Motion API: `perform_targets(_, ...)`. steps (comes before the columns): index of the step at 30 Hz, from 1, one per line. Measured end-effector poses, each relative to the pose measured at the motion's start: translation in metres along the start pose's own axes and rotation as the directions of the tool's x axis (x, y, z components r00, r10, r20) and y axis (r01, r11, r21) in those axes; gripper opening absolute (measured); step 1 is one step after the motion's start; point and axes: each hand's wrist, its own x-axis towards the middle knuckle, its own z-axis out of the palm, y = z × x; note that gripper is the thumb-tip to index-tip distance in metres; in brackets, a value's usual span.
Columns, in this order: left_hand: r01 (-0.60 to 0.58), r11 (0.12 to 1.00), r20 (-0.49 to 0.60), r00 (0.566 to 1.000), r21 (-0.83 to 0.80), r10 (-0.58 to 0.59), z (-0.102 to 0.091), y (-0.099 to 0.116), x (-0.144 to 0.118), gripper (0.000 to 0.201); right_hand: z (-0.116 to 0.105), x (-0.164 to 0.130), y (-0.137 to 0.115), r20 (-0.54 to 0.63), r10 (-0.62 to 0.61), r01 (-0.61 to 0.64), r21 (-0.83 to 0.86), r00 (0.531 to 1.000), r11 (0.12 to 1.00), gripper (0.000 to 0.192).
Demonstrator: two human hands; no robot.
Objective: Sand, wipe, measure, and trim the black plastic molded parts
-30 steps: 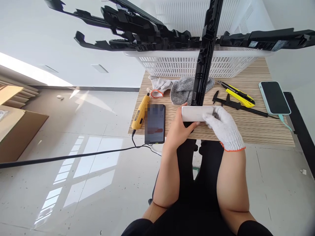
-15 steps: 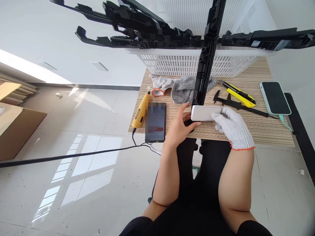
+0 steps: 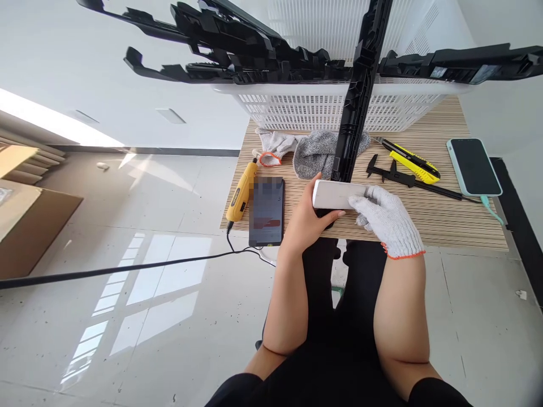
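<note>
My bare left hand (image 3: 306,223) is wrapped round the near end of a long black plastic trim piece (image 3: 351,121), thumb on the near side. The piece slopes up and away from the table edge across the basket rim. In a white knitted glove, my right hand (image 3: 388,220) grips a flat white rectangular block (image 3: 335,195). The block lies crosswise over the near end of the trim piece, its left end close to my left fingers. It hides part of that end and some of my left fingers.
A white plastic basket (image 3: 288,110) bears several black plastic parts (image 3: 254,53). On the wooden table (image 3: 458,226) are a yellow rotary tool (image 3: 241,192), a dark phone (image 3: 268,217), a grey cloth (image 3: 314,154), black calipers (image 3: 407,178), a yellow utility knife (image 3: 413,164) and a charging phone (image 3: 474,167).
My right hand has moved left with the white block, sliding it further across the black trim piece towards my left hand. The left hand keeps its hold with little movement.
</note>
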Motion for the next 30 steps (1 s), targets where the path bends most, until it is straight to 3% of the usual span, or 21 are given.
perform_targets(9, 0.079, 0.992, 0.059, 0.996, -0.096, -0.073, -0.002, -0.002, 0.001, 0.089, -0.030, -0.002, 0.004, -0.131, 0.112, -0.118, -0.042, 0.985, 0.992, 0.021)
perform_targets(15, 0.027, 0.996, 0.058, 0.998, -0.087, -0.022, -0.002, -0.008, 0.002, 0.079, -0.051, -0.004, 0.009, -0.360, 0.154, -0.174, -0.023, 0.920, 0.985, 0.023)
perform_targets(18, 0.018, 0.996, 0.063, 0.998, -0.086, -0.012, -0.001, -0.010, 0.002, 0.075, -0.053, -0.002, 0.018, -0.370, 0.077, -0.064, 0.049, 0.926, 0.997, 0.024)
perform_targets(20, 0.009, 0.996, 0.061, 0.998, -0.083, -0.004, -0.001, -0.010, 0.002, 0.072, -0.053, 0.000, 0.026, -0.405, -0.038, 0.110, 0.156, 0.914, 0.982, 0.025)
perform_targets(22, -0.002, 0.997, 0.060, 0.998, -0.083, 0.007, 0.000, -0.008, 0.002, 0.069, -0.052, 0.001, 0.032, -0.468, -0.157, 0.298, 0.246, 0.870, 0.922, 0.025)
perform_targets(24, -0.008, 0.997, 0.059, 0.998, -0.081, 0.012, 0.000, -0.006, 0.002, 0.068, -0.050, 0.001, 0.035, -0.444, -0.214, 0.366, 0.292, 0.870, 0.884, 0.027)
perform_targets(27, -0.009, 0.998, 0.063, 0.998, -0.070, 0.014, 0.000, -0.004, 0.002, 0.065, -0.045, -0.002, 0.033, -0.271, -0.152, 0.220, 0.244, 0.951, 0.944, 0.028)
perform_targets(30, -0.013, 0.996, 0.076, 0.997, -0.085, 0.019, -0.001, -0.003, 0.002, 0.062, -0.039, -0.006, 0.025, -0.151, -0.073, 0.099, 0.173, 0.986, 0.980, 0.025)
